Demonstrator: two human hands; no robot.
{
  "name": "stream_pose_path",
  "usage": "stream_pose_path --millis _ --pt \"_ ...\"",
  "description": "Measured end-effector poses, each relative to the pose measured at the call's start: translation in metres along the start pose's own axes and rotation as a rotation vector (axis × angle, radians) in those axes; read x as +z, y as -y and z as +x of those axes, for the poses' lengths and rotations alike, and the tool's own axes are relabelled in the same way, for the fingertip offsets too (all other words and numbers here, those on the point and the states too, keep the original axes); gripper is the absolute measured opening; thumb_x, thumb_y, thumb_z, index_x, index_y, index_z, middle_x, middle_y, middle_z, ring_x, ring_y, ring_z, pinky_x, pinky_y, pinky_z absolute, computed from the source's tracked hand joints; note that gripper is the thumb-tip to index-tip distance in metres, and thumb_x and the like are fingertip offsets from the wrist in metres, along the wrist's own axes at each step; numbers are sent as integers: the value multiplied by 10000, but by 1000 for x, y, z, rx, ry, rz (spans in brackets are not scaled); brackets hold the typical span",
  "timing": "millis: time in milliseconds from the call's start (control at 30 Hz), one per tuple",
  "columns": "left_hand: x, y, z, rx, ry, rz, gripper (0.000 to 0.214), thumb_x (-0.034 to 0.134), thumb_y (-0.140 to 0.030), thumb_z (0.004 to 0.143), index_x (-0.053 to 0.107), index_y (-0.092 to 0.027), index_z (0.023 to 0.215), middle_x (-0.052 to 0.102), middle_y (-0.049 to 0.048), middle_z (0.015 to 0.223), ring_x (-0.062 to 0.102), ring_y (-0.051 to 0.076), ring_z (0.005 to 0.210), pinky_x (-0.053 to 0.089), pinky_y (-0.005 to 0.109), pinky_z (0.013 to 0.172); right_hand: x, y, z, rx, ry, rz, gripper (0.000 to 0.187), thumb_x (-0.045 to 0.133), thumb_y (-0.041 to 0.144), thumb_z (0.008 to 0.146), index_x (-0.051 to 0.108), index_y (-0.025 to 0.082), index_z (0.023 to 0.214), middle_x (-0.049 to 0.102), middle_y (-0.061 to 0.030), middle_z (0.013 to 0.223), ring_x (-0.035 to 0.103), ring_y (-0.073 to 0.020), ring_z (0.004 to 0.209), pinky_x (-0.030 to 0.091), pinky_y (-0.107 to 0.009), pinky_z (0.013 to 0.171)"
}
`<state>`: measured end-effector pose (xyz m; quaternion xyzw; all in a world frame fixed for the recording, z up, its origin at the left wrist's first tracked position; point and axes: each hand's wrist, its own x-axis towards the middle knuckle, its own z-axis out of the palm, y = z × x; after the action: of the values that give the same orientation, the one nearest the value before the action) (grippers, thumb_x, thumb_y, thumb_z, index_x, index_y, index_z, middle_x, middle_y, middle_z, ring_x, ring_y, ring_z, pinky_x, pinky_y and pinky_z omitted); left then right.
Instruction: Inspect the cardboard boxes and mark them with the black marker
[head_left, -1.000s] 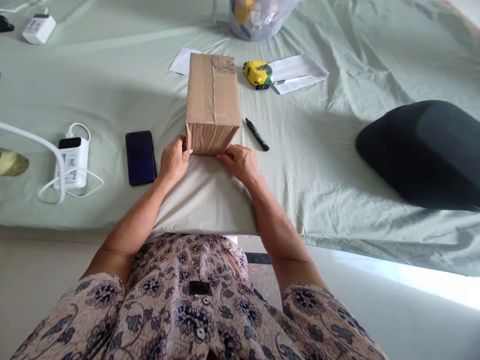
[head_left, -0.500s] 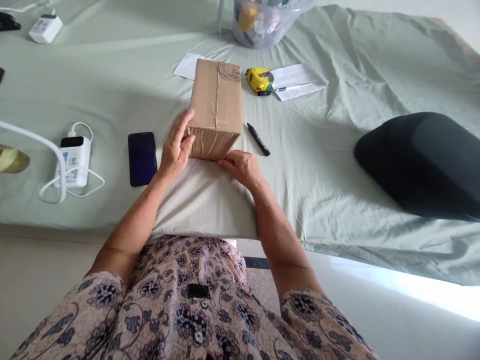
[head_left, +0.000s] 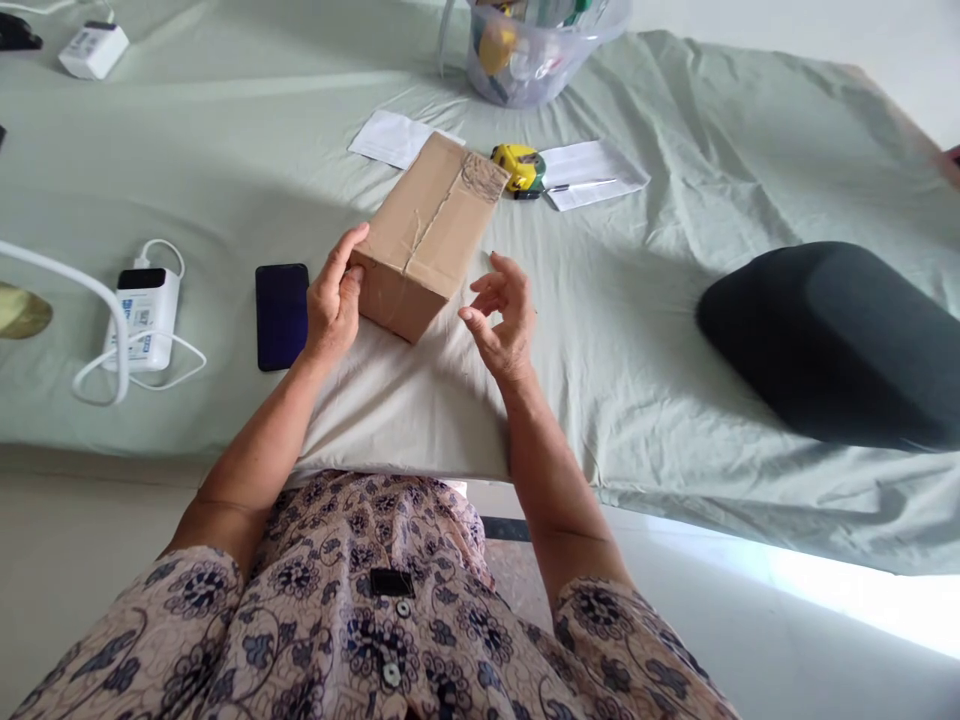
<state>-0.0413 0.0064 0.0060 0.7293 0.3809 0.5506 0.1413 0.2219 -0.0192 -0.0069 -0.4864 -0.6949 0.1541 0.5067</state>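
Note:
A brown cardboard box (head_left: pixel 431 215) sits at an angle on the cloth-covered table, with a string along its top and a dark scribble at its far end. My left hand (head_left: pixel 335 295) grips the near left corner, fingers along the side and thumb against the front. Just right of the box, my right hand (head_left: pixel 504 310) is raised with fingers apart and curved, touching nothing I can see. The black marker seen earlier is hidden around that hand. Beyond the box's far right corner lies a yellow and green tape measure (head_left: pixel 517 168), close to or touching it.
Papers (head_left: pixel 394 138) and a second sheet (head_left: pixel 589 165) with a pen on it lie behind the box. A clear plastic basket (head_left: pixel 517 70) of items stands farther back. On the left are a phone (head_left: pixel 283 317) and a power bank (head_left: pixel 148 320); at right, a black rounded object (head_left: pixel 832 340).
The box has turned clockwise, its far end swinging right toward the tape measure. My right hand has let go of its near bottom edge and lifted away, while my left hand stays on it.

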Motion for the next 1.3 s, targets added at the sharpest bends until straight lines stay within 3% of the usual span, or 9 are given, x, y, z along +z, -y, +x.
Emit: stream_pose_path --millis 100,200,367,533,667,767,833,1133,1300 --pt "-2 -1 1 -6 1 -26 522 385 -595 1069 535 -296 1470 639 64 1477 560 270 1438 399 467 1270 -1 -1 -3 -92 -98 -116 692 442 787 916 533 328 1426 595 -122 1229 630 -263 1055 578 -443 844" --pt "1 -3 -1 -26 15 -73 489 403 -575 1073 546 -311 1459 646 51 1471 590 264 1406 442 459 1240 0 5 -10 -183 -126 -237 565 443 711 953 632 350 1344 547 -127 1268 577 -328 1236 539 -528 972" --pt "7 -6 -6 -47 31 -83 495 365 -583 1080 516 -335 1481 641 48 1467 604 261 1385 486 459 1194 9 27 -17 -423 -196 -337 371 484 614 985 728 402 1166 577 -60 1136 622 -257 1104 513 -512 1016" --pt "8 -17 -5 192 -26 107 768 408 -738 995 314 -313 1628 338 111 1694 364 331 1556 371 539 1262 18 42 -14 -516 -289 -277 270 512 465 1023 695 397 1209 579 -39 1100 622 -209 1076 523 -438 984" --pt "16 -29 -5 372 18 177 970 500 -899 834 345 -331 1605 141 46 1769 182 401 1621 233 628 1317 18 46 -14 -349 -176 -343 248 572 505 989 737 397 1138 585 -42 1083 626 -222 1097 507 -450 1030" --pt "23 -34 -7 295 73 187 800 576 -874 815 553 -333 1404 233 8 1748 126 409 1638 155 646 1339 17 49 -14 -118 6 -453 250 627 545 945 769 391 1081 606 -62 1101 628 -267 1150 465 -511 1114" --pt "25 -33 -7 193 100 168 729 616 -867 793 619 -323 1279 347 13 1699 142 416 1634 135 664 1339 15 50 -13 -74 30 -445 267 619 556 945 778 378 1064 617 -72 1113 627 -285 1172 445 -533 1141" --pt "7 -25 1 84 162 45 657 609 -849 800 668 -333 1202 467 41 1604 195 396 1622 111 721 1324 -15 23 4 19 -223 -410 404 425 501 1035 761 294 1123 593 -125 1225 560 -348 1311 414 -643 1131" --pt "-3 -22 4 94 151 31 612 592 -821 832 683 -330 1187 443 29 1631 190 409 1622 127 715 1325 -29 10 13 26 -442 -381 401 415 501 1049 738 264 1056 627 -113 1170 632 -278 1195 511 -566 1082"
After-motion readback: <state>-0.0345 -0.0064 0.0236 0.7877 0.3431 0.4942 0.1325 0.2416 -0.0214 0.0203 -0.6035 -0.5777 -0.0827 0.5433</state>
